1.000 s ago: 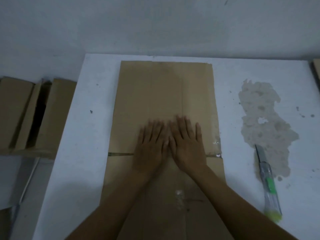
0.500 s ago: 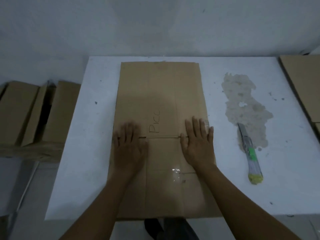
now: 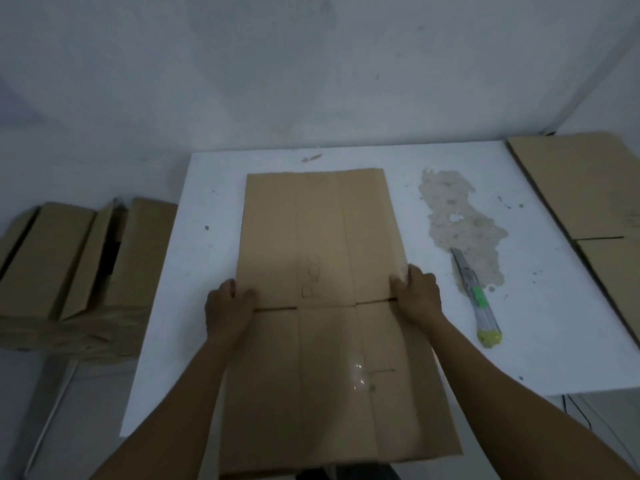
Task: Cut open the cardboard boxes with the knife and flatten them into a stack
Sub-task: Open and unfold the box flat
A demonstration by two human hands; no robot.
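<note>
- Your left hand grips the left long edge of the flattened box. The thumb lies on the top face and the fingers curl round the edge.
- Your right hand holds the opposite long edge the same way, thumb on top and fingers wrapped under, about level with the left.
- The flattened box spans the gap between both grips and runs lengthwise away from you over the white table. Its near end overhangs the table's front edge. Cannot tell whether the sheet is lifted clear.
- A slit runs inward from each grip toward the centre panel. The faint handwriting just beyond that line is too blurred to read.
- The knife lies on the table just outside the right grip, touching neither hand nor cardboard. Its blade points away from you and its yellow end points toward you.
- The blade tip rests on a worn grey patch, beyond and outward of the right grip.
- Flat cardboard lies past the knife, well apart from the right grip.
- Brown boxes sit well outside the left grip, off the table and lower.
</note>
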